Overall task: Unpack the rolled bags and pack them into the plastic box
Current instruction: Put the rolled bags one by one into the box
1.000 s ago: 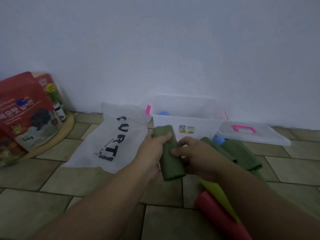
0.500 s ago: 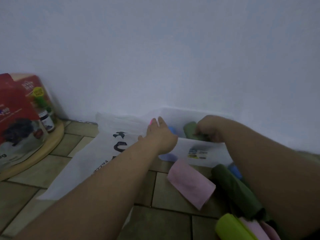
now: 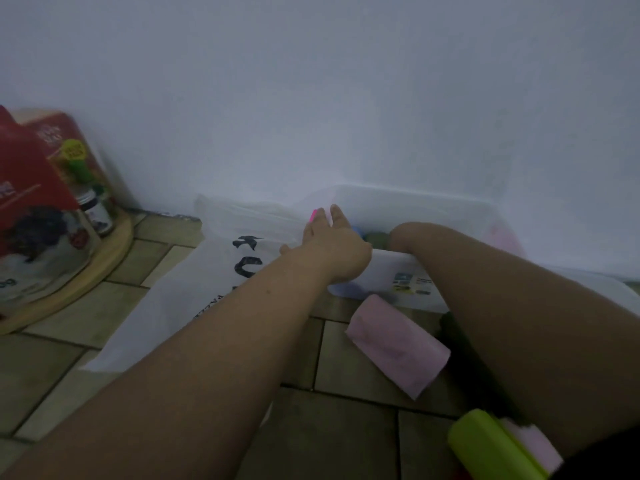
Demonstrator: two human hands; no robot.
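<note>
The clear plastic box (image 3: 388,275) stands against the wall. My left hand (image 3: 332,242) rests with straight fingers on its left rim, next to a pink handle clip (image 3: 314,215). My right hand (image 3: 403,235) dips over the front wall into the box, its fingers hidden. Right beside it in the box lies a dark green rolled bag (image 3: 375,237), with a bit of a blue one (image 3: 356,232). A pink rolled bag (image 3: 394,344) lies on the tiles in front of the box. A lime rolled bag (image 3: 491,448) and a pale pink one (image 3: 533,441) are at the bottom right.
A white fabric bag with black letters (image 3: 194,289) lies flat left of the box. Red snack packages (image 3: 34,209) and a small jar (image 3: 98,213) stand on a round wooden board (image 3: 104,258) at far left. The box lid (image 3: 613,289) lies right of the box.
Both hands carried the dark green roll from the floor pile up to the box. My right hand has sunk lower into the box with it, while my left hand stays on the rim.
</note>
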